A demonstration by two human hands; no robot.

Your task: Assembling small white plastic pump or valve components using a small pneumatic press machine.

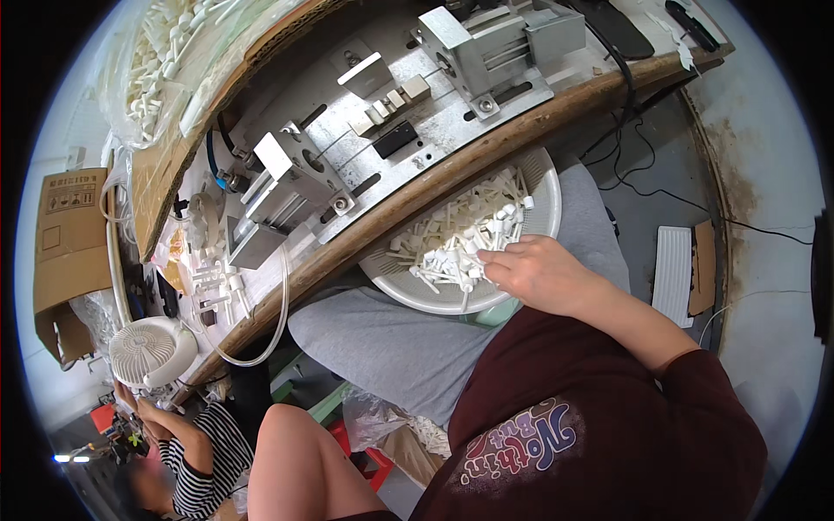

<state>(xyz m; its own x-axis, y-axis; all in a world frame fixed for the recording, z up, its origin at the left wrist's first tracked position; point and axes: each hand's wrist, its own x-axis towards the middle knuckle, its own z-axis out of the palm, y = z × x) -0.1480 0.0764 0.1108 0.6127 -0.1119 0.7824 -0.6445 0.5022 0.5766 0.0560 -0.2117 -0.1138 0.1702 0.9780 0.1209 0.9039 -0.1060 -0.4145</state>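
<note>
My right hand reaches in from the right over a round pale plastic basket in my lap. Its fingers are bent together, with the fingertips against the heap of small white plastic stick-like pieces with thicker heads. Whatever they pinch is too small and covered to make out. The pieces lie jumbled, whiter on the near side and more cream-coloured at the back. My left hand does not show. Just beyond the basket, a metal fixture with blocks and two end clamps is mounted on the bench.
The wooden bench edge runs diagonally past the basket. An open carton with bagged white pieces stands on the left, near a white fan. A person in a striped top works at lower left; another person's bare knee is close by.
</note>
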